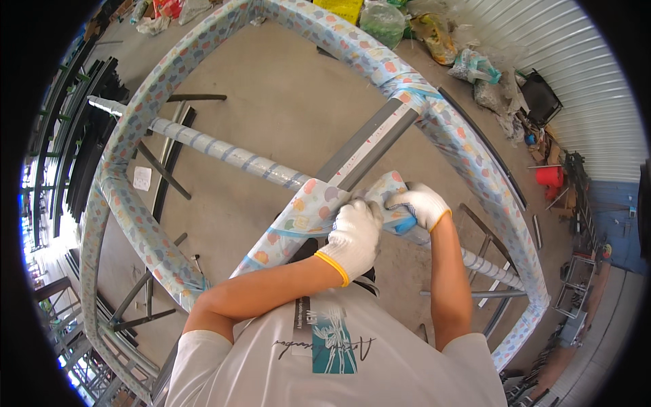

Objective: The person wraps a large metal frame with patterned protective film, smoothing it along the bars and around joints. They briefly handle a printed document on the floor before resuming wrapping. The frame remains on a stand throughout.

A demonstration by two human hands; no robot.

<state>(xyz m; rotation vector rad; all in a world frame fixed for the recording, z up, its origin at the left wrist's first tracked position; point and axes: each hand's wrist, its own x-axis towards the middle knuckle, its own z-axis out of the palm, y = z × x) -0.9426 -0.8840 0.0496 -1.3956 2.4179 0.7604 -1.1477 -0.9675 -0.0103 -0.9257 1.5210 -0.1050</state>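
A grey metal crossbar (369, 146) with a white strip along it runs through the frame before me. Its near part is covered in patterned wrapping film (288, 217), pale blue with coloured shapes. My left hand (356, 230), in a white knitted glove with a yellow cuff, presses curled fingers on the film at the edge of the bare part. Just to its right, my right hand (422, 205), gloved alike, grips a roll of the same film (392, 186). Its far end shows beyond the fingers; the fingertips of both hands are partly hidden.
A large curved frame (468, 149) wrapped in patterned film surrounds the work. A pole (230, 154) with clear wrap and dark bands crosses under the bar. Plastic bags (475, 68) lie by the corrugated wall (569, 61). Dark metal profiles (74, 136) are stacked at left.
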